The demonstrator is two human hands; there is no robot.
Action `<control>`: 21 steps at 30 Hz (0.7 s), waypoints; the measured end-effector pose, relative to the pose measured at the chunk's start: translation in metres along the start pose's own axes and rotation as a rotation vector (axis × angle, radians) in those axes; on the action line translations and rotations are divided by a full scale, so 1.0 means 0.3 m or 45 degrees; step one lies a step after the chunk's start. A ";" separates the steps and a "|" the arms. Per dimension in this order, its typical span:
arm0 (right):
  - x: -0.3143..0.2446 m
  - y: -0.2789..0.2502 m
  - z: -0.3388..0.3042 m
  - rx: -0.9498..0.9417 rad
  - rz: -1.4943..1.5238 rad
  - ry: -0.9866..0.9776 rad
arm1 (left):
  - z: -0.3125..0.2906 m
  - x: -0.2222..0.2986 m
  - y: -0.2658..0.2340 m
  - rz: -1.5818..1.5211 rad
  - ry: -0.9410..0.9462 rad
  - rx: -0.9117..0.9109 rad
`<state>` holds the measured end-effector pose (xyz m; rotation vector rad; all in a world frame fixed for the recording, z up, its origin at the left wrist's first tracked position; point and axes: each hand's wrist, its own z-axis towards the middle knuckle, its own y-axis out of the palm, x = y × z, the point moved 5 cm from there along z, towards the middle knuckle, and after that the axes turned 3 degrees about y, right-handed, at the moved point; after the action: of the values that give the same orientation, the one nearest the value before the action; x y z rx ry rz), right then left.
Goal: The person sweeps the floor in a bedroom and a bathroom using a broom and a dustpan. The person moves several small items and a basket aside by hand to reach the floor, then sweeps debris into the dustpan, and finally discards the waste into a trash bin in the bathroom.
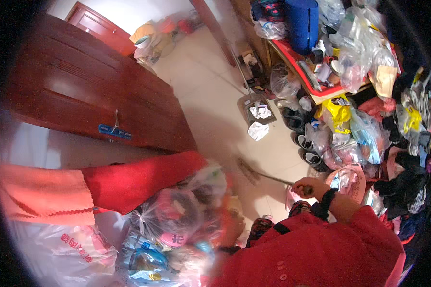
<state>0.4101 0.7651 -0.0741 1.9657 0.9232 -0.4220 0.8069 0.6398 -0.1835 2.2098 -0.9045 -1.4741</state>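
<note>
My right hand, with a dark band at its wrist, is closed round the handle of a broom. The broom's brush end, blurred by motion, rests on or just over the tiled floor. Farther off stands a long-handled dustpan with crumpled white paper in it. A white paper piece lies on the floor at its near edge. My left hand is low at the middle, beside a clear bag of things; it is smeared, and its fingers cannot be made out.
Shoes line the right of the floor, by filled plastic bags and a pink basket. Above is a red-edged table with a blue cylinder. A brown door stands left; red cloth and bags lie nearer.
</note>
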 end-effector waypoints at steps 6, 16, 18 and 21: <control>-0.216 -0.022 0.060 -0.014 0.019 0.519 | 0.106 0.120 0.235 2.451 0.865 0.692; -0.398 0.092 -0.179 0.404 -0.537 0.504 | 0.336 0.249 0.657 3.832 1.059 0.420; -0.430 0.150 -0.236 0.595 -0.297 0.769 | 0.376 0.310 0.748 4.028 0.954 0.295; -0.492 0.228 -0.212 0.615 -0.377 0.821 | 0.482 0.415 0.857 4.188 0.803 0.275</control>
<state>0.3591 0.7317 0.0896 2.4724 1.6549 -0.1751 0.6254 0.3761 -0.1780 -0.6914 -1.7548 0.9291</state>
